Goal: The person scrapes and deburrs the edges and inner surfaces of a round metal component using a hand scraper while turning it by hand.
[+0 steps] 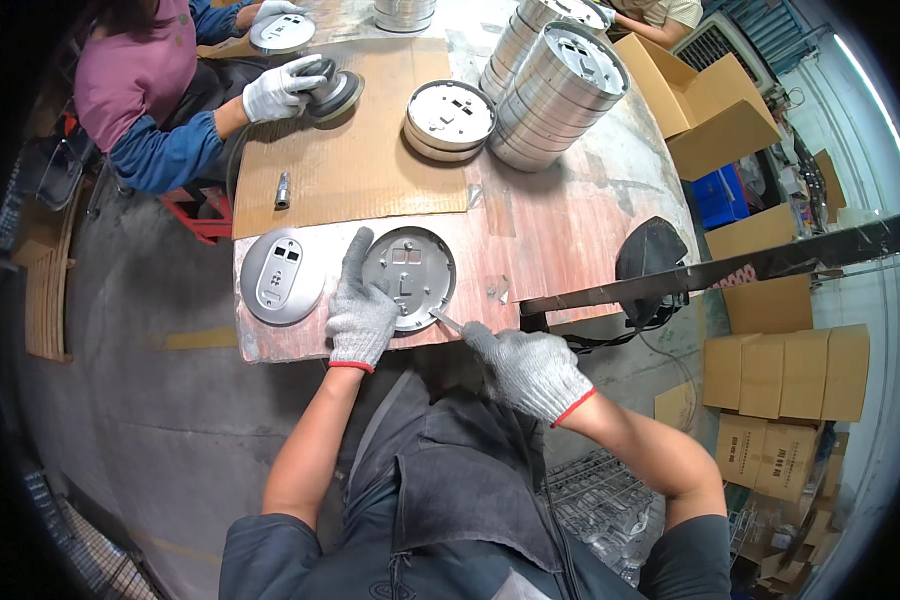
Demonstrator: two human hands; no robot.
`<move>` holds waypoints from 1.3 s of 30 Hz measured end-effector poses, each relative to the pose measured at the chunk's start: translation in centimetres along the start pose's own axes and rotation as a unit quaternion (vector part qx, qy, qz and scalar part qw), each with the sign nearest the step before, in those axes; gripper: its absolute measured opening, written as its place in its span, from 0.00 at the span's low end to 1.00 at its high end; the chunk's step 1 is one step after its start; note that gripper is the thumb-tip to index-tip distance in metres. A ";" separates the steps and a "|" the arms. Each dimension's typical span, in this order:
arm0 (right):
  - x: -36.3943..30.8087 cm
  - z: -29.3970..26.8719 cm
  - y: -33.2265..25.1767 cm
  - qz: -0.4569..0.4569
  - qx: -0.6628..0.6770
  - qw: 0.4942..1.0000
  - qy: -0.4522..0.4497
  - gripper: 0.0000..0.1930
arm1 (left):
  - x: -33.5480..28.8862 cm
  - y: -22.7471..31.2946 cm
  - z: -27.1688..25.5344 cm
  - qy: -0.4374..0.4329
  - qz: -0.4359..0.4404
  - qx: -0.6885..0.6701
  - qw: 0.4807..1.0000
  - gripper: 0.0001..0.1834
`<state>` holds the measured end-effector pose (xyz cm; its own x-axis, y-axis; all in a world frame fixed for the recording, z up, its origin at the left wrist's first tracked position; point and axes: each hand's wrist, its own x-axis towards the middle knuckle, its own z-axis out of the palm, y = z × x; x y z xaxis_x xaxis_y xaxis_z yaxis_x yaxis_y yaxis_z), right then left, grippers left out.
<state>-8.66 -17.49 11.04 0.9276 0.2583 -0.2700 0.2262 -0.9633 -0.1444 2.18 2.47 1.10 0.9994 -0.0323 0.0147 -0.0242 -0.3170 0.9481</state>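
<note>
A round metal cover (426, 262) lies hollow side up at the table's near edge, showing small cutouts and posts inside its rim. My left hand (362, 318), in a grey-white glove with a red cuff, holds it by the left side, one finger stretched along the rim. Gloved the same way, my right hand (532, 368) is closed around a thin flat metal tool (447, 320), probably a file or scraper; its tip meets the cover's lower right rim. Most of the tool's handle is hidden in my fist. Left of my left hand sits a silver dome-shaped cover (283, 277) with an oval plate.
Cardboard (360, 160) covers part of the table (570, 220), with a small metal fitting (283, 190) on it. Stacked metal discs (560, 100) stand far right. A metal bar (730, 275) crosses at right. At far left, a co-worker's gloved hand (280, 90) grips a round sander (332, 92).
</note>
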 end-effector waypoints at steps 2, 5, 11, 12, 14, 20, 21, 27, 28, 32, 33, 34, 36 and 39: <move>-0.4 1.6 0.1 0.003 -0.018 1.000 0.011 0.27 | 0.2 -0.4 0.0 -0.004 -0.004 -0.014 1.000 0.40; -0.5 3.1 -0.3 0.012 -0.002 0.999 0.052 0.33 | 0.4 -1.1 0.0 -0.007 -0.027 -0.037 0.999 0.40; -0.8 5.2 -1.2 0.058 0.047 0.995 0.069 0.33 | 0.2 0.6 -0.1 -0.005 -0.033 0.004 0.999 0.39; -0.7 5.2 -1.4 0.071 0.052 0.994 0.066 0.32 | 0.1 0.5 0.0 0.001 -0.015 -0.002 1.000 0.38; -0.5 4.9 -1.9 0.086 0.069 0.992 0.067 0.30 | 0.3 -1.1 0.0 0.016 0.018 0.013 1.000 0.38; 1.0 7.2 -1.8 0.128 0.154 0.968 0.150 0.22 | 0.0 0.3 0.3 0.013 -0.056 0.029 0.998 0.40; 0.6 7.1 -1.4 0.106 0.183 0.964 0.162 0.21 | 0.1 -1.6 0.7 0.042 0.008 0.034 0.998 0.40; -2.1 2.3 1.5 0.070 0.164 0.972 0.155 0.20 | -0.8 -0.1 0.4 0.074 0.111 0.001 0.991 0.39; -2.2 1.1 1.3 0.071 0.164 0.971 0.156 0.20 | -1.0 0.2 0.5 0.073 0.112 0.001 0.991 0.39; -1.2 -1.1 0.8 0.069 0.150 0.985 0.055 0.15 | -1.1 0.8 0.4 0.057 0.190 0.029 0.980 0.40; -0.8 -1.4 0.7 0.071 0.140 0.987 0.034 0.14 | -1.0 0.7 0.5 0.054 0.198 0.036 0.978 0.41; -0.5 -1.5 0.7 0.070 0.140 0.987 0.035 0.14 | -1.0 0.6 0.6 0.051 0.204 0.043 0.977 0.41; 0.1 -1.9 0.8 0.067 0.130 0.989 0.009 0.13 | -0.8 0.8 0.6 0.058 0.223 0.053 0.972 0.41; 0.6 -2.4 0.6 0.066 0.106 0.992 -0.021 0.12 | -1.3 1.2 0.5 0.059 0.228 0.045 0.971 0.40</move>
<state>-7.28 -18.11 13.10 0.9304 0.1377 -0.3396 0.0311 -0.9530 -0.3013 0.87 1.68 2.04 0.8796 -0.0814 0.4687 -0.4625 -0.3767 0.8026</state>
